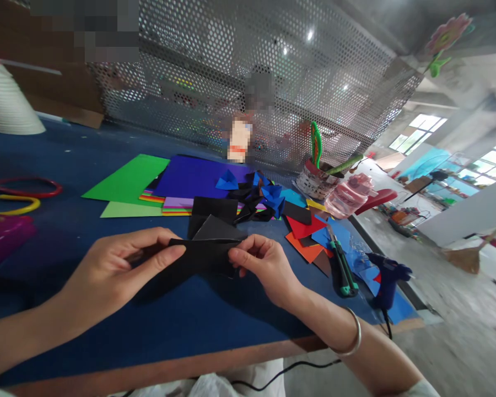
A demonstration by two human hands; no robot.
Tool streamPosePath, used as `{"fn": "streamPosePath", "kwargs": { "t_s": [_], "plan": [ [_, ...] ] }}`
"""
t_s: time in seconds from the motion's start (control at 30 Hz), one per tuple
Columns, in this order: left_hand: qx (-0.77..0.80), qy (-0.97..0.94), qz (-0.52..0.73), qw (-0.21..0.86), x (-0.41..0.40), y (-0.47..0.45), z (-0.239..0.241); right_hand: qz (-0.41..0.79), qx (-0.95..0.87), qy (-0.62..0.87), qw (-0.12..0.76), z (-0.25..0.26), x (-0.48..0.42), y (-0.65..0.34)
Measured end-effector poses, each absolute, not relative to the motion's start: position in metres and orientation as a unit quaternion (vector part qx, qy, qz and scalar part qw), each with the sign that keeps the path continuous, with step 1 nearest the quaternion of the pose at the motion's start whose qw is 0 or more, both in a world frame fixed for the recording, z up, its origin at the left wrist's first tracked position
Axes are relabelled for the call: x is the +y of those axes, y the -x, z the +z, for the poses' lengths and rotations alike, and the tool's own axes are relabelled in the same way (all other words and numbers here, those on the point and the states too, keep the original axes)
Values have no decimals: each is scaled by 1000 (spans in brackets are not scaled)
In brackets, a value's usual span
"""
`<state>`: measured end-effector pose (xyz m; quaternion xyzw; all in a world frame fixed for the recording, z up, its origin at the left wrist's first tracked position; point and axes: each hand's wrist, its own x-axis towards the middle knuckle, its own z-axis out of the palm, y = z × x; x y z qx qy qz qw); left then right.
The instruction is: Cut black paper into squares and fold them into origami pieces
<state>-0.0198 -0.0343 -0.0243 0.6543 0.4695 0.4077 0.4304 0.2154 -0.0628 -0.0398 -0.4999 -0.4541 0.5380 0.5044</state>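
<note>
"Black, flat piece of paper [206, 258]: position and hold?"

"Between the two hands, above the dark blue tabletop [248, 317], toward its near brown edge. Left hand [116, 270]: thumb and forefinger closed in a pinch on the paper's left end. Right hand [268, 270]: thumb and fingers pinching the right end; a pale, ring-shaped bangle [357, 333] circles that arm near the wrist."

"What is obscured there?"

"Upper edge reads as a thin line; lower part merges with dark shadow, so the outline cannot be traced. Some right fingertips are partly hidden."

"Beyond the hands?"

"Dark, overlapping paper squares [215, 208] just behind. Farther off, a bright green sheet [124, 179] and a deep blue sheet [190, 176]; layered colored paper edges show beneath. Pointed blue and black folded-paper pieces [273, 199] crowd together; count not possible."

"Margins?"

"Right: slim green-and-black utility knife [343, 264] near a dark blue glue gun [391, 278], whose black cord is lost past the table edge. Left: glossy purple object [8, 237], cut off, identity unclear. Pixel blocks mask patches around the gray perforated metal panel [198, 71]."
</note>
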Motion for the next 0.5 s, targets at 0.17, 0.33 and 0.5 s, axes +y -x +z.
{"fn": "streamPosePath", "kwargs": {
  "t_s": [0.17, 0.33, 0.5],
  "plan": [
    [483, -658, 411, 407, -34, 22, -24, 542, -457, 481, 516, -39, -63, -215],
    [471, -653, 409, 430, -35, 20, -22, 519, -469, 493, 518, -40, -65, -216],
    [476, -643, 414, 435, -35, 19, -22, 504, -476, 495, 525, -41, -65, -216]
  ]
}}
